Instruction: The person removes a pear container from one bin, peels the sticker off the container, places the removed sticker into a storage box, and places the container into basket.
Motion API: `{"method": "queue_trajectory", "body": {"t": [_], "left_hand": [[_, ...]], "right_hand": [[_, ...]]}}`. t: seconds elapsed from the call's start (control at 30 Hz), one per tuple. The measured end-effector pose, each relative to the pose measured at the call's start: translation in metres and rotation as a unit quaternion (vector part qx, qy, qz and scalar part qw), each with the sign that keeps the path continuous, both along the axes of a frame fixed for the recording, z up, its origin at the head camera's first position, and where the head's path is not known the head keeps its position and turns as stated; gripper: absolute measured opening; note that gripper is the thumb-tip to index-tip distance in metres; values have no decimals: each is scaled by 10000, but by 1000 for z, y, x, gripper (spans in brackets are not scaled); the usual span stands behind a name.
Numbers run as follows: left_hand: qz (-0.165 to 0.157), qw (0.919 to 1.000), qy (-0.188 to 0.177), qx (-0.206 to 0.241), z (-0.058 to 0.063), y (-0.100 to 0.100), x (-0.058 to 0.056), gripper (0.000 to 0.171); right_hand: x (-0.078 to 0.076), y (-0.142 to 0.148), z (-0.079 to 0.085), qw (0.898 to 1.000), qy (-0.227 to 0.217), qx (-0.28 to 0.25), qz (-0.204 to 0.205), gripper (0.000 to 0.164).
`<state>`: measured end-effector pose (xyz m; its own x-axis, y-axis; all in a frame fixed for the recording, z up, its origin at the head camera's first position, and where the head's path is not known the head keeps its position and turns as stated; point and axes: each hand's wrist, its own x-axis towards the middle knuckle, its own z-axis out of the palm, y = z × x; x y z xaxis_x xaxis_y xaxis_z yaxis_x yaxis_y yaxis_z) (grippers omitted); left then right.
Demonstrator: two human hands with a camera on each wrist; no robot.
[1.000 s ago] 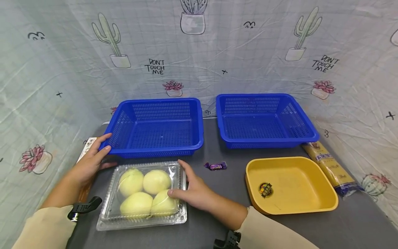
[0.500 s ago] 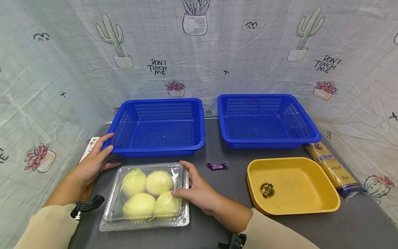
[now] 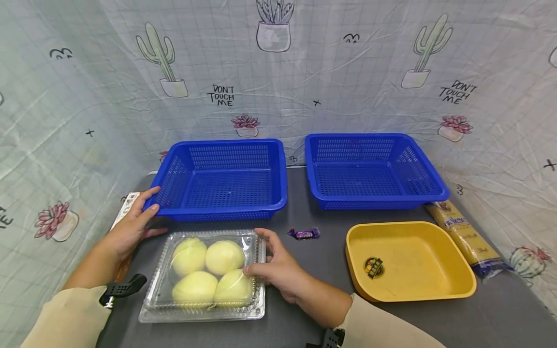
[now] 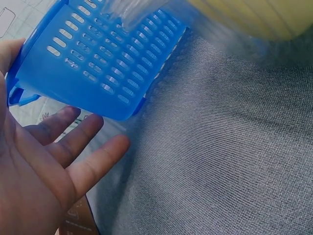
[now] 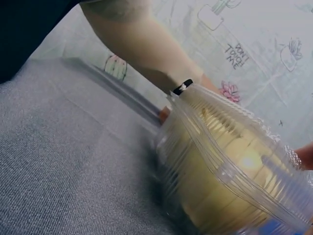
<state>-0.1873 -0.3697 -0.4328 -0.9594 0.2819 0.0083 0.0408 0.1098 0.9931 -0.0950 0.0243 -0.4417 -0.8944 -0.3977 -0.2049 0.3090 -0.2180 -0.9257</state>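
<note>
A clear plastic clamshell box [image 3: 152, 295] with several pale yellow round fruits [image 3: 225, 257] inside lies lid closed on the table's near left. My right hand [image 3: 285, 270] grips its right side, thumb on the lid and index finger at the far right corner. Behind the box stands a blue slotted basket [image 3: 229, 188]. At its near left corner my left hand [image 3: 130, 224] holds the rim with thumb and index finger. The other fingers [image 4: 100, 161] spread loosely below the basket wall in the left wrist view.
A second blue basket [image 3: 377, 198] stands at the back right, with a yellow tray [image 3: 413, 261] in front. A purple-wrapped candy [image 3: 303, 234] lies between box and tray. A yellow packet [image 3: 463, 234] lies far right; a flat brown-and-white box [image 3: 124, 210] is partly under my left arm.
The head view has shifted slightly. My right thumb has slid a little toward the right edge of the clamshell box's lid. My left hand stays at the basket corner.
</note>
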Motion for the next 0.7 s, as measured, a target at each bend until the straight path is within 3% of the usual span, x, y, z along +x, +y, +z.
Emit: {"method": "queue_trajectory", "body": {"t": [0.33,0.7], "left_hand": [[38,10000,63,-30,0,1,0,55],[16,9998,74,-161,1,0,1,56]], "right_hand": [[-1,7,5,9998,-71,137,-120,92],[-10,26,28,9990,-219,376,64,91]]}}
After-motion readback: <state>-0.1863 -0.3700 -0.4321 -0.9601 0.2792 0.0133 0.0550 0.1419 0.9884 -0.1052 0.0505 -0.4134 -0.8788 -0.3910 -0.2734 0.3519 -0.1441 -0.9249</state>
